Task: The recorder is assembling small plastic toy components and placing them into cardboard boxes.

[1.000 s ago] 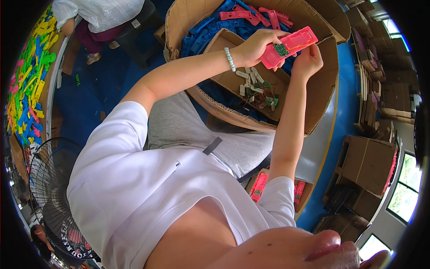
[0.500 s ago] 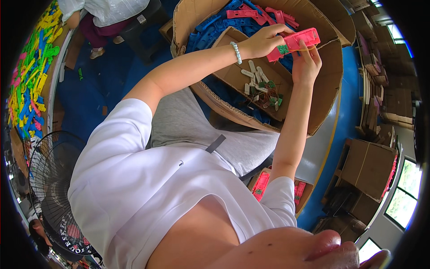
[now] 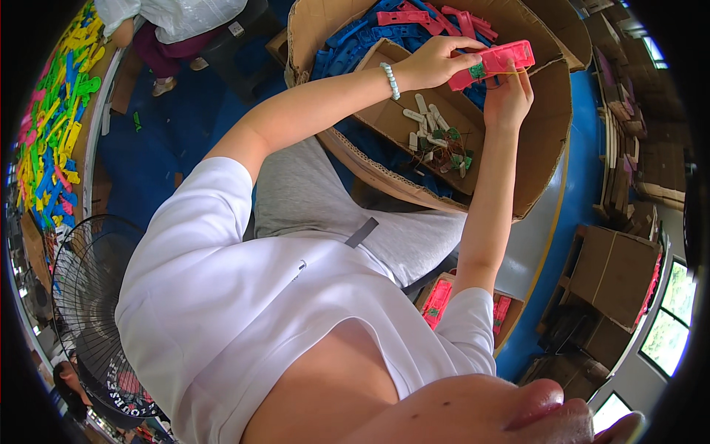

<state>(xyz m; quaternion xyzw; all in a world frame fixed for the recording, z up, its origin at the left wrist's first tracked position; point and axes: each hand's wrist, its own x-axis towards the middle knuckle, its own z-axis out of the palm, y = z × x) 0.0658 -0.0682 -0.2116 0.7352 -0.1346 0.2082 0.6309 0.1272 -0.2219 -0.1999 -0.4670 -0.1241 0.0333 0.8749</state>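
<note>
Over the large cardboard box, both my hands hold a pink plastic housing. A small green circuit board sits at its left end, and a thin yellowish wire runs near my fingers. My left hand, with a beaded bracelet, grips the left end, thumb at the board. My right hand is closed on the near side, its fingertips at the housing's edge. Below them, an inner cardboard tray holds white stick-like parts and green boards with wires.
Blue and pink housings fill the large cardboard box. Pink housings lie in a box by my right elbow. A black fan stands at left, near a table of colourful plastic parts. Another person sits far left.
The view has shifted slightly, and the scene sits a little further right. My left thumb has moved onto the circuit board's edge; both hands still hold the pink housing.
</note>
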